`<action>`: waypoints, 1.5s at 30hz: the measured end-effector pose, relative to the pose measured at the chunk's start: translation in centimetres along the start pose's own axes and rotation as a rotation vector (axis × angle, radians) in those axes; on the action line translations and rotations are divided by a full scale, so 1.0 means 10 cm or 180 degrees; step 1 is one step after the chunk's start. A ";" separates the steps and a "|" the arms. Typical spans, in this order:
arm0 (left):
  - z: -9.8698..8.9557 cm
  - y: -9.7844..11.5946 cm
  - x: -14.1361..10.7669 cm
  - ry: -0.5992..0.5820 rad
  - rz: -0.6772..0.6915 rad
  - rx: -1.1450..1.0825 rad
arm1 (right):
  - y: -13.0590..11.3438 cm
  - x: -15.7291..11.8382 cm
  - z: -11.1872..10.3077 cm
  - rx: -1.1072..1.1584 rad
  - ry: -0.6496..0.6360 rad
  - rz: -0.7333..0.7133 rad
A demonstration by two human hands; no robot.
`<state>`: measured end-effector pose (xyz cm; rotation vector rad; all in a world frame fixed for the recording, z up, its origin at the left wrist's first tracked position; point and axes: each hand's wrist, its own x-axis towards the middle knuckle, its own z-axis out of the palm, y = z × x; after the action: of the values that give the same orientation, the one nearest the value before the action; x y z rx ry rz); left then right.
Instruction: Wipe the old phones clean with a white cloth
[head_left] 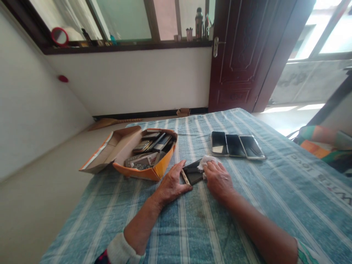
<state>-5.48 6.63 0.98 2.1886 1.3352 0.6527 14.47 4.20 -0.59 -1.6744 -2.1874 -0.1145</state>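
Observation:
A dark mobile phone (193, 172) lies on the striped blue cloth between my hands, its screen facing up. My left hand (172, 185) grips its left end, thumb at the near edge and fingers at the far edge. A crumpled white tissue (206, 161) is under the fingers of my right hand (218, 178), pressed on the phone's right part, which it hides. Just left of my left hand stands an open orange cardboard box (145, 173) holding several old phones (150, 143). Beyond my right hand, three phones (235, 145) lie side by side, screens up.
The blue striped cloth (176, 223) covers the surface under my hands. A dark red door (239, 55) stands behind it on the right. On the window ledge are a thermos flask (199, 24) and a red round mirror (59, 36). A broom (112, 123) lies by the wall.

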 end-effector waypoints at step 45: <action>-0.04 -0.08 0.00 -0.0011 0.0231 -0.0044 | -0.33 0.01 0.04 0.0801 -0.0198 -0.1171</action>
<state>-6.26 7.04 0.74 2.2349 1.2506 0.6828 11.28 3.49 -0.34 -1.1464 -2.4188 0.1130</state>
